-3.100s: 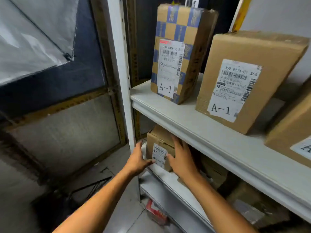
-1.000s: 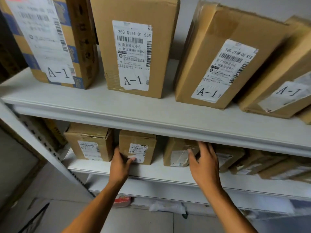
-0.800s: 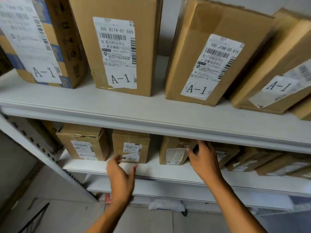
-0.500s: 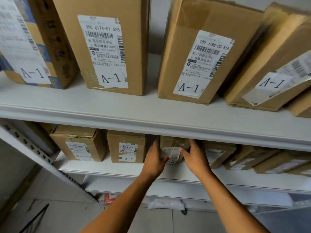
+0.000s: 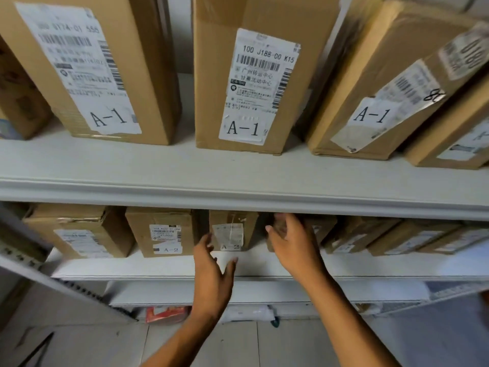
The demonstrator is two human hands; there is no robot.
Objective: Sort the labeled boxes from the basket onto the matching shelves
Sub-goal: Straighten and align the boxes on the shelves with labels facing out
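Note:
Brown cardboard boxes labelled A-2 stand in a row on the lower white shelf (image 5: 132, 266). My left hand (image 5: 211, 268) hovers with fingers spread just in front of the middle A-2 box (image 5: 232, 226), apart from it. My right hand (image 5: 293, 247) reaches under the upper shelf (image 5: 238, 181), and its stretched fingers touch the neighbouring box (image 5: 324, 229), which it largely hides. Another A-2 box (image 5: 164, 234) stands to the left. Tall boxes labelled A-1 (image 5: 251, 75) fill the upper shelf. No basket is in view.
More small boxes (image 5: 397, 234) lean in a row to the right on the lower shelf. A slanted white shelf upright (image 5: 66, 287) crosses the lower left. Below lie a red packet (image 5: 166, 313) and a white bag (image 5: 248, 312) near the tiled floor.
Both hands have let go of the middle A-2 box. My left hand has drawn back toward me, and my right hand has shifted right onto the neighbouring box.

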